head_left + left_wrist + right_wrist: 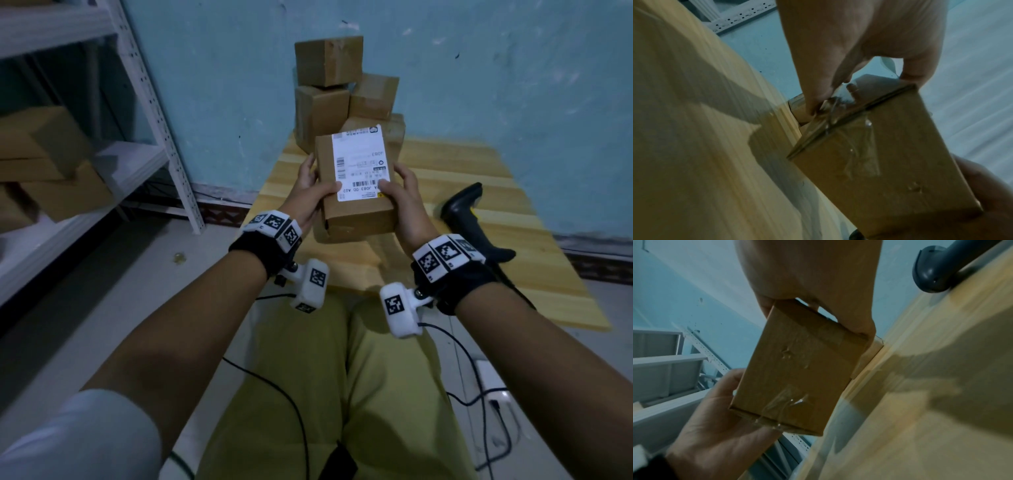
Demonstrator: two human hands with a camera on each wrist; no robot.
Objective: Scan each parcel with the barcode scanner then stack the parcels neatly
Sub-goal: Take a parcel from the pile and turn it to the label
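Both hands on 1 parcel (356, 185), held up off the surface (513, 240), label side facing me. My left hand (310, 195) wraps the left edge, thumb on the label near the barcode row; my right hand (406, 198) wraps the right edge, thumb on the label's lower right corner. So both grips are closed round the box, neither free. From the wrist cams the underside shows plain cardboard w/ clear tape across the seam, fingers curled under it on both sides.

Progress, my read: scanner (469, 219) is lying on the surface to my right, well apart from the parcel, nobody holding it. So this box is prob. either not scanned yet or on its way to the pile (342, 89); can't tell which from here. Next needs 1 hand freed for the scanner, or the box goes straight back to the pile.

Pile at the far end of the surface against the blue wall: rough, not neat. Boxes sit at odd angles, top one overhanging. Stacking part looks not done.

Counts:
- parcel in hand: 1
- parcels in pile behind: 4 clear, maybe a 5th hidden behind the held box, view blocked
- scanner: 1, black w/ yellow trim
- surface: 1, light wood
- shelf unit (150, 102) on left: 1, white metal, w/ approx. 3–4 more brown boxes on it, blurry at frame edge, unclear if they belong to the job
- hands: 2, each w/ wrist band + cam
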